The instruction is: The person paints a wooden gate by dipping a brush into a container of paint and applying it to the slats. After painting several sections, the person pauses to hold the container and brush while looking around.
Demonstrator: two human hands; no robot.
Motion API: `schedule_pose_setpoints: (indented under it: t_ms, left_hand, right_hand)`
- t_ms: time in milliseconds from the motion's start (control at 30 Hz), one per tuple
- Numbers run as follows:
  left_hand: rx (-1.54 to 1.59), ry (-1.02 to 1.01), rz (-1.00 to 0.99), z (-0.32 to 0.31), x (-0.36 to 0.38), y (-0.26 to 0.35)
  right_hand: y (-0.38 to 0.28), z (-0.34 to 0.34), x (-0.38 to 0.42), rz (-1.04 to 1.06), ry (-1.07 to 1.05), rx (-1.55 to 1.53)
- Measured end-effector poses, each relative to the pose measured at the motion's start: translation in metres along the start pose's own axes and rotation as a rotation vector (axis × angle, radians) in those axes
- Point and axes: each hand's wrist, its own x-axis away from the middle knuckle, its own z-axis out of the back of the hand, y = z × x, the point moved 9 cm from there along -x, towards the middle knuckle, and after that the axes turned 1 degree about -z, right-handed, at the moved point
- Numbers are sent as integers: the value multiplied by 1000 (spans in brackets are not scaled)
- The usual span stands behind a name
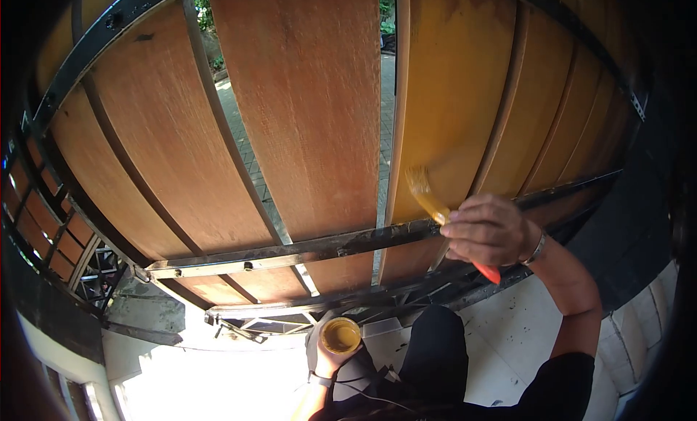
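Note:
My right hand (485,232) is closed around a paintbrush (428,197), whose red handle end sticks out below the fist. The bristles, coated in yellow-brown paint, are at the lower part of a yellow-brown board (457,94) of a slatted wooden gate. Low in the view, my left hand (328,359) grips a cup of paint (341,335) near my knee. The paint in it matches the coated boards on the right. To the left of these, a wide reddish-brown board (305,116) shows bare-looking wood grain.
Dark metal bars frame the gate, with a lower crossbar (319,252) running beneath the boards. Narrow gaps between boards show paving and greenery behind. A pale tiled floor (501,341) with dark specks lies around my legs. Stone-like blocks (639,341) stand at the right.

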Motion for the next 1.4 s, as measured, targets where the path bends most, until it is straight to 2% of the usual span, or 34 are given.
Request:
schedule_pose_setpoints:
  t_ms: [167, 333, 433, 500, 600, 667, 800, 867, 900, 967, 1067, 1100, 1133, 1200, 1233, 1300, 1400]
  left_hand:
    - [-14, 3, -47, -2, -1, 16]
    - [-17, 33, -51, -2, 0, 23]
    - [-4, 70, -48, 0, 2, 15]
    - [-41, 62, -44, 0, 3, 15]
    - [-90, 49, -66, -1, 3, 13]
    - [-81, 54, -60, 0, 6, 5]
    - [-54, 26, -40, -1, 5, 1]
    - [-58, 26, -46, -1, 9, -13]
    - [-62, 28, -54, -1, 10, -20]
    - [-78, 25, -58, 0, 11, -26]
    - [-106, 40, -74, 2, 11, -26]
    - [-115, 57, -86, 4, 11, -25]
    - [-113, 57, -87, 4, 10, -21]
    - [-110, 35, -69, 2, 9, -13]
    - [-107, 31, -70, 1, 9, -15]
    - [-73, 49, -68, 1, 10, -18]
    - [-90, 53, -83, 2, 10, -17]
  right_hand:
    - [11, 8, 1, -51, -36, -117]
    - [50, 98, -75, 151, 133, 290]
    - [59, 128, -110, 268, 233, 437]
    - [53, 125, -116, 331, 265, 510]
    - [49, 97, -107, 313, 197, 414]
    - [40, 71, -92, 247, 52, 272]
    - [39, 87, -92, 131, 129, 120]
    - [59, 116, -100, 45, 318, 218]
    - [68, 117, -106, 42, 320, 218]
    - [85, 142, -106, -26, 641, 126]
    - [87, 137, -103, -92, 674, 107]
    - [89, 127, -94, -203, 668, 71]
    - [81, 117, -84, -201, 667, 72]
    - [86, 98, -66, -367, 635, 10]
    - [83, 96, -64, -368, 633, 15]
    - [96, 100, -45, -544, 855, -182]
    - [115, 128, -54, -618, 935, -73]
